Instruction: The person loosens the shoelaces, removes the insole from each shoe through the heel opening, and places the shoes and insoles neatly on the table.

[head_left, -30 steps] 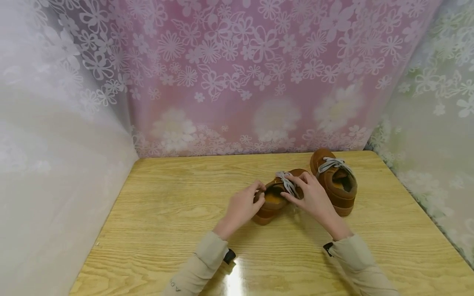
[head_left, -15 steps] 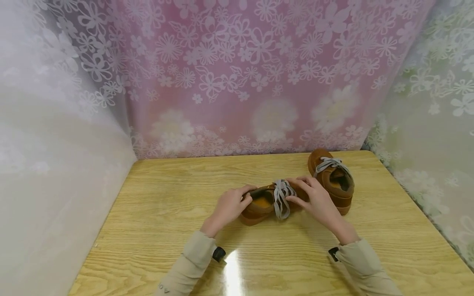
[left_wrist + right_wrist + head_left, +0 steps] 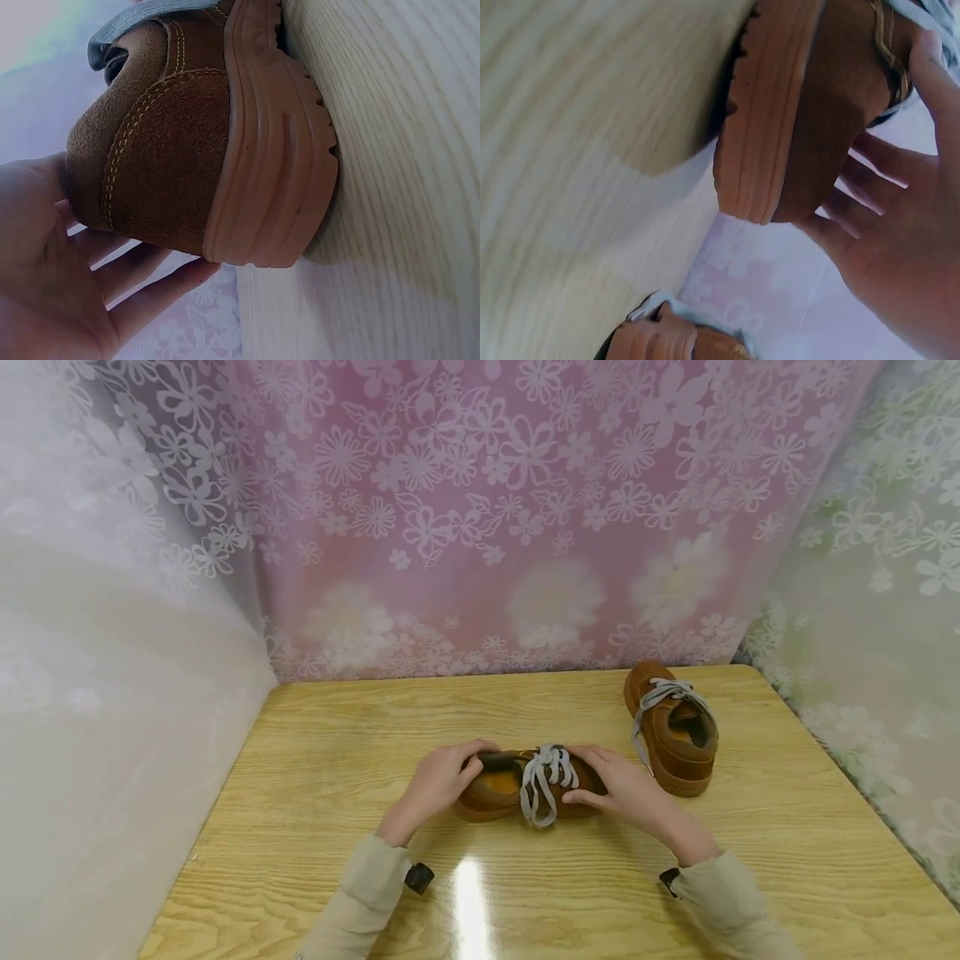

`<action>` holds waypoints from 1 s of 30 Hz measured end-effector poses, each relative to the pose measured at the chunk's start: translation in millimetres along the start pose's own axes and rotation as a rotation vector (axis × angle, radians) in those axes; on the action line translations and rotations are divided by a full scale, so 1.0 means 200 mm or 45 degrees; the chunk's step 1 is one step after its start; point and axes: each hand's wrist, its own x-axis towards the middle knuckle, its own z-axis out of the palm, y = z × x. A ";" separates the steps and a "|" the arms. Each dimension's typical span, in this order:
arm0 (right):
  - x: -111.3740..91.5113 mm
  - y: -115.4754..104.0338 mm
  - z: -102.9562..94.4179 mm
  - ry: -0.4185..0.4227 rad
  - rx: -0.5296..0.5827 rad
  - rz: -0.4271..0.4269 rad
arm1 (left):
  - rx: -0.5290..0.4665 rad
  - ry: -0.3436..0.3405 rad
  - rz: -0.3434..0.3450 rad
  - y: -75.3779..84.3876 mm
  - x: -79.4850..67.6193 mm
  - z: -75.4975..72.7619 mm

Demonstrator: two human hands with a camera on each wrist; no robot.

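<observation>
A brown suede shoe (image 3: pixel 487 810) with grey laces (image 3: pixel 542 785) lies sideways across the middle of the table, heel to the left and toe to the right. My left hand (image 3: pixel 433 783) grips its heel, the thumb at the collar. In the left wrist view, fingers (image 3: pixel 161 296) reach behind the stitched heel (image 3: pixel 165 142). At the toe, my right hand (image 3: pixel 630 789) holds the shoe with the thumb on the near side and the fingers round the far side. The right wrist view shows the thick sole (image 3: pixel 765 112) close over the wood. A loop of lace hangs down the near side.
A matching brown shoe (image 3: pixel 678 760) stands at the back right, toe away, with one lace trailing down its left side. Floral curtains (image 3: pixel 487 527) enclose the wooden table (image 3: pixel 337 735) at the back and both sides.
Both hands have moved the shoe left and a little nearer, turning it from slanted to straight across. Its laces now hang on the near side. A lace of the other shoe now trails lower.
</observation>
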 end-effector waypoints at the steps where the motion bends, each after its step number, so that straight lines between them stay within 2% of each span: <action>1: 0.00 -0.01 0.01 0.006 -0.015 -0.008 | 0.001 0.001 0.002 -0.01 -0.01 0.00; 7: 0.02 -0.07 0.06 0.047 -0.069 -0.061 | 0.018 0.031 -0.011 -0.03 -0.05 -0.02; 18: 0.04 -0.15 0.09 0.023 -0.133 -0.076 | 0.034 0.036 -0.041 -0.04 -0.10 -0.04; 26: 0.05 -0.17 0.10 -0.048 0.030 -0.071 | 0.045 0.053 -0.085 -0.02 -0.10 -0.04; 30: 0.05 -0.17 0.09 -0.077 0.037 -0.079 | 0.047 0.102 -0.074 0.01 -0.09 -0.02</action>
